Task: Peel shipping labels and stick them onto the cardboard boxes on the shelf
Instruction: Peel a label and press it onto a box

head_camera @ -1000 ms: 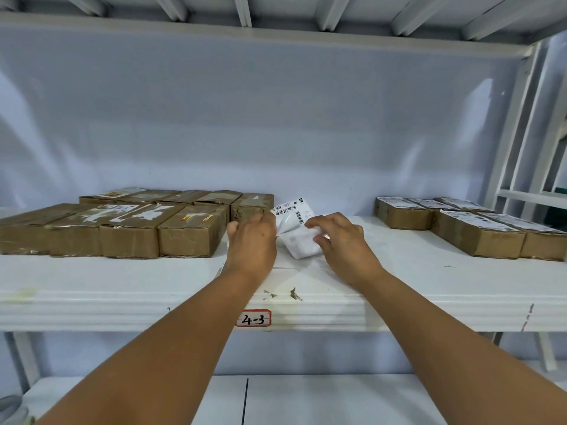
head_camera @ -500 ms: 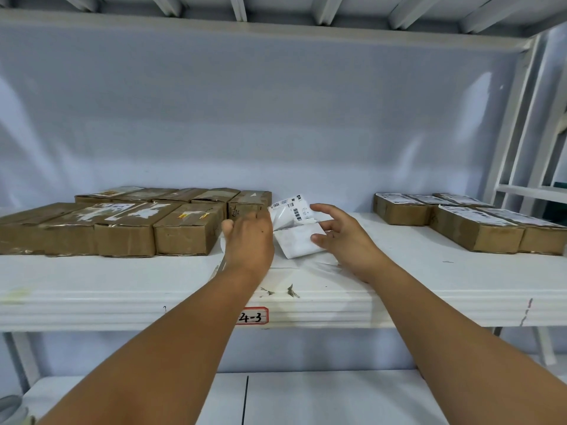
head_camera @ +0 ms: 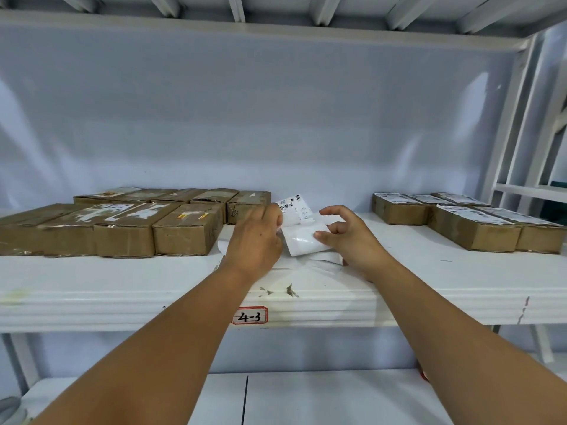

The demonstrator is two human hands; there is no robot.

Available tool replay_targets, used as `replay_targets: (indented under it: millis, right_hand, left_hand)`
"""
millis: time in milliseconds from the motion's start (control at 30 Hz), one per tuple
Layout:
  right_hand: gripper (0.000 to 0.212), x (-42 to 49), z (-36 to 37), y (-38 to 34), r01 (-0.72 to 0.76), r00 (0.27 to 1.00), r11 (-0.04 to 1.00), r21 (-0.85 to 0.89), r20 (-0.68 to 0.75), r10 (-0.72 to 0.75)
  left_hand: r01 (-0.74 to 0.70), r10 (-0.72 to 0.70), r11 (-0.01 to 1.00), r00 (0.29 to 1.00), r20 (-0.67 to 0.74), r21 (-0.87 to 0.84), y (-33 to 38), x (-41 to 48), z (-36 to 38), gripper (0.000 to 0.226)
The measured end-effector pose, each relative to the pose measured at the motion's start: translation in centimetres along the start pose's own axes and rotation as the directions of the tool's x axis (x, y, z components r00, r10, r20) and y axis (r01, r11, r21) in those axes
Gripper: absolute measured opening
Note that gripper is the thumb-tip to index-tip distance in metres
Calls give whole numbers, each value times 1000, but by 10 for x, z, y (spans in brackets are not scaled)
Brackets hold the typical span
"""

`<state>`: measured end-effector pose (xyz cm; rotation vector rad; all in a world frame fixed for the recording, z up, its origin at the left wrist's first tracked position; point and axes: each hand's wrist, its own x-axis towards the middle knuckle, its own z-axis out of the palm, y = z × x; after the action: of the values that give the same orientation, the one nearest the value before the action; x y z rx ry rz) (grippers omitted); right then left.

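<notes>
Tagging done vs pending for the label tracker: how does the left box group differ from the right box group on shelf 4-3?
Tops: the left box group shows bare cardboard, tape and torn white scraps; the right box group carries whole white printed labels. Count: the left box group holds more boxes than the right box group. Shared: brown cardboard boxes lying flat in two rows on the white shelf.

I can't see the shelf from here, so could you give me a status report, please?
Left hand pinches the label, partly peeled. Right hand holds the backing sheet. Cardboard boxes close on the left, nothing between.
</notes>
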<state>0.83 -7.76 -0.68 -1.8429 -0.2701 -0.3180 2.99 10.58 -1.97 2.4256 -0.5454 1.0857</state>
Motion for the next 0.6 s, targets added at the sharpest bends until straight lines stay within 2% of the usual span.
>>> replay_targets:
  millis: [67,133,200,300,467,600]
  right_hand:
    - [34,-1,0,-2,0,999,999,49,41,-2]
    - [39,0,1,-2,5,997,997,74,80,-11]
    - [45,1,0,-1,10,994,997,78,112,-19]
    - [51,1,-1,0,25,987,998,50,160,-33]
    - [53,0,-1,0,47,982,999,-26,184,-41]
    - [55,-2,1,2,68,981,994,-85,188,-51]
  left_hand:
    - [-27,26,999,999,46,21,0,-1,2,32]
    - [-7,12,999,991,134,-39,1,-1,0,42]
    - [21,9,988,982,191,-153,3,-2,-2,39]
    - [36,9,954,989,147,-299,4,-2,-6,31]
    - [-38,40,982,999,4,-185,8,1,-4,29]
    - [-75,79,992,996,43,-104,8,0,-5,33]
